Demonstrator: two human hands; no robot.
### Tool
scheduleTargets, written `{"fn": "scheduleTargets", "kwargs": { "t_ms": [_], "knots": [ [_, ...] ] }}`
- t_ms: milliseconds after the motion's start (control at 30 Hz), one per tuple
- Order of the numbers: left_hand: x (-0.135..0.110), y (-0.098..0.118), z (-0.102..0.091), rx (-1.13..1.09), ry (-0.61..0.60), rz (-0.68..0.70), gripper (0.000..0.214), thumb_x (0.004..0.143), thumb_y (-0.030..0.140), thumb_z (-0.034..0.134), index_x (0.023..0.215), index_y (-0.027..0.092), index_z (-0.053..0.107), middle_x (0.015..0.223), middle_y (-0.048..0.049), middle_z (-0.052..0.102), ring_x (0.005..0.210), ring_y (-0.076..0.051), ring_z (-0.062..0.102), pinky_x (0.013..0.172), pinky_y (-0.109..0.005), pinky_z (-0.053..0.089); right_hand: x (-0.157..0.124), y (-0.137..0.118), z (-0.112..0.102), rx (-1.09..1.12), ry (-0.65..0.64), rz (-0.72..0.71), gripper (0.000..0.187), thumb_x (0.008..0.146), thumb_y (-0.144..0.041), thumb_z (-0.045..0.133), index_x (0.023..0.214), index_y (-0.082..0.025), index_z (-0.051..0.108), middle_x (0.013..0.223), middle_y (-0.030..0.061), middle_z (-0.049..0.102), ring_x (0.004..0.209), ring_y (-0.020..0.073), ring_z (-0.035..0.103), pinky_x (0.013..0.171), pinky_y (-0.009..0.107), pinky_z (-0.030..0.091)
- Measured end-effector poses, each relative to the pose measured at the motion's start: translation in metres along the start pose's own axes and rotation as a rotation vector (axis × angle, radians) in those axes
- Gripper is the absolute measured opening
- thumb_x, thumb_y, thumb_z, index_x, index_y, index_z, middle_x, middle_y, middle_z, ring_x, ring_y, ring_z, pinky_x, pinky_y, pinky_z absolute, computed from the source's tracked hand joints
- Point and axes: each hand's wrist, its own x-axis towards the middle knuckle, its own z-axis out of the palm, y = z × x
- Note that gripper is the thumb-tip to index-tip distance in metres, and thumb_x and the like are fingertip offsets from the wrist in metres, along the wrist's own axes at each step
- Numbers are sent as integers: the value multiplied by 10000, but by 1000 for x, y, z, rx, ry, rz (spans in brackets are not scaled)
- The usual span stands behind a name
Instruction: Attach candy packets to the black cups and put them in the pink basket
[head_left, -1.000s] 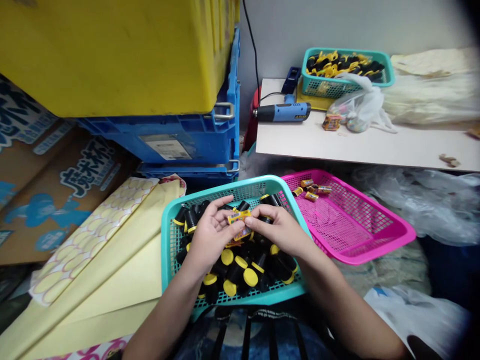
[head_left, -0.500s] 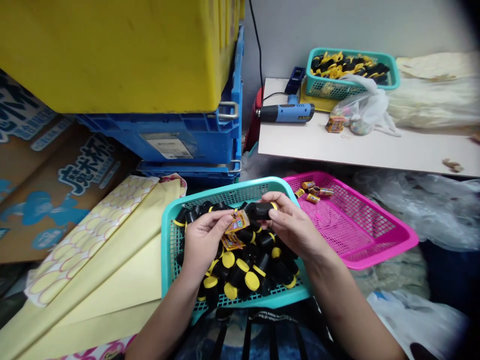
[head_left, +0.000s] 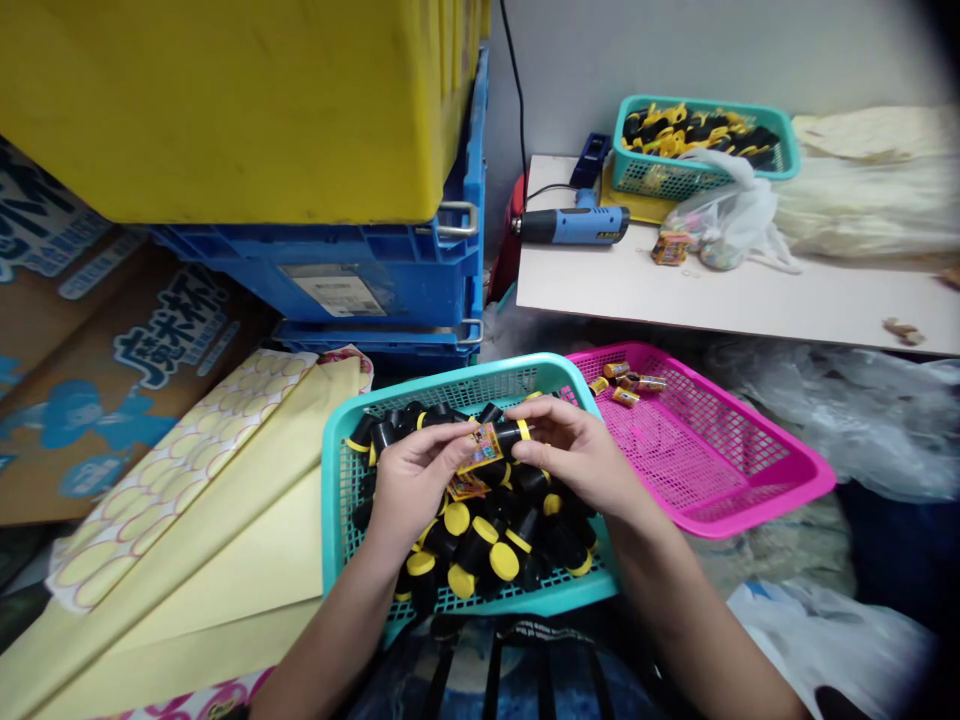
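Over the far side of the teal mesh basket (head_left: pixel 450 376), the left hand (head_left: pixel 416 480) and right hand (head_left: pixel 574 455) grip a black yellow-ringed cylinder (head_left: pixel 504 436) between their fingers, a printed label (head_left: pixel 482 447) pressed against it.

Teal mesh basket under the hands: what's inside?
The teal mesh basket holds loose black cylinders with yellow caps. The left hand and right hand cover its middle; its floor is hidden.
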Motion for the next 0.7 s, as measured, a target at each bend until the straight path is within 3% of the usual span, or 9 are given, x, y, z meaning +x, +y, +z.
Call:
{"fn": "scheduleTargets", "kwargs": {
  "t_ms": [100,200,300,400,700],
  "knots": [
    [0,1,1,-96,-98,-66,289,643,179,814,918,246,755,929,-9,768,811,-137,721,723,-195,588,0,4,6,-41,24,-88,333,704,-327,799,999,-222,683,1034,41,599,949,149,579,823,272,494],
    [-1,0,2,-174,-139,-95,298,630,132,813,896,253,755,913,8,765,794,-113,712,716,-170,576,-1,7,12,41,-20,-112,300,755,-379,764,1016,-248,697,1109,40,580,1075,165,541,940,290,449],
    [-2,-2,5,-226,-161,-91,296,629,114,809,883,256,755,896,17,761,810,-104,703,732,-164,569,-3,10,18,336,-130,67,365,876,-473,616,1184,-278,627,1192,50,562,1083,161,549,936,296,451],
    [-2,-4,7,-253,-170,-61,293,632,103,805,876,257,755,917,16,759,848,-101,696,763,-158,558,-2,15,24,529,-208,197,416,854,-510,631,1175,-245,617,1087,54,603,961,141,581,843,263,476],
    [-5,-10,7,-236,-141,-94,270,654,109,792,888,232,733,916,11,738,843,-103,681,764,-175,552,4,30,23,387,-127,122,322,828,-463,682,1016,-202,668,1038,38,615,954,123,569,874,242,436]
  ]
}}
